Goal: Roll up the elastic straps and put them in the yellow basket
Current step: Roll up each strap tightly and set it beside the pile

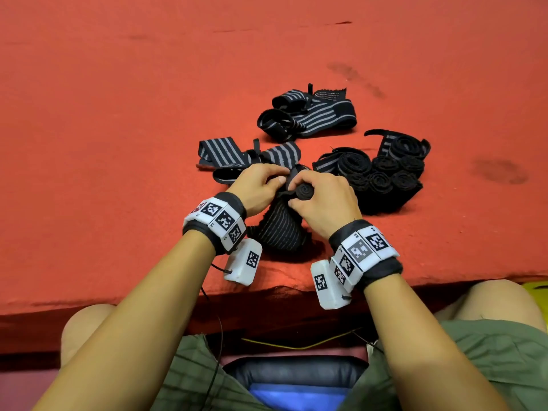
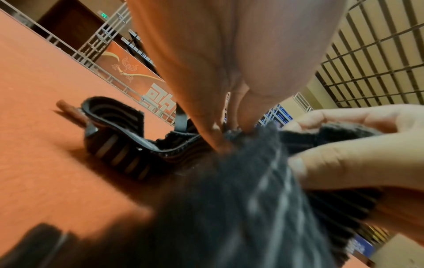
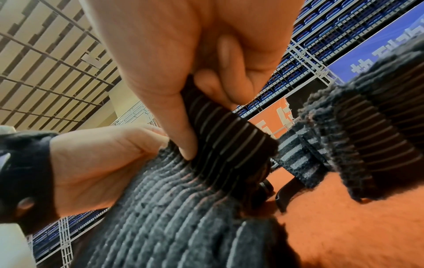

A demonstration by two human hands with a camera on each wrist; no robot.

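Observation:
A black elastic strap with grey stripes [image 1: 281,229] lies near the front edge of the red table [image 1: 118,114], its far end wound into a small tight roll [image 1: 305,191]. My left hand [image 1: 261,185] and right hand [image 1: 323,197] both pinch that roll between thumb and fingers. In the right wrist view my thumb and fingers [image 3: 183,127] clamp the striped roll [image 3: 229,145]. In the left wrist view my fingertips [image 2: 220,143] press into the strap [image 2: 252,199]. At the far right edge a sliver of yellow [image 1: 536,289] shows below the table; I cannot tell whether it is the basket.
Several rolled straps [image 1: 382,176] sit bunched to the right of my hands. Loose unrolled straps lie behind my hands [image 1: 234,155] and farther back [image 1: 311,114]. The table's front edge [image 1: 267,292] runs just under my wrists, above my knees.

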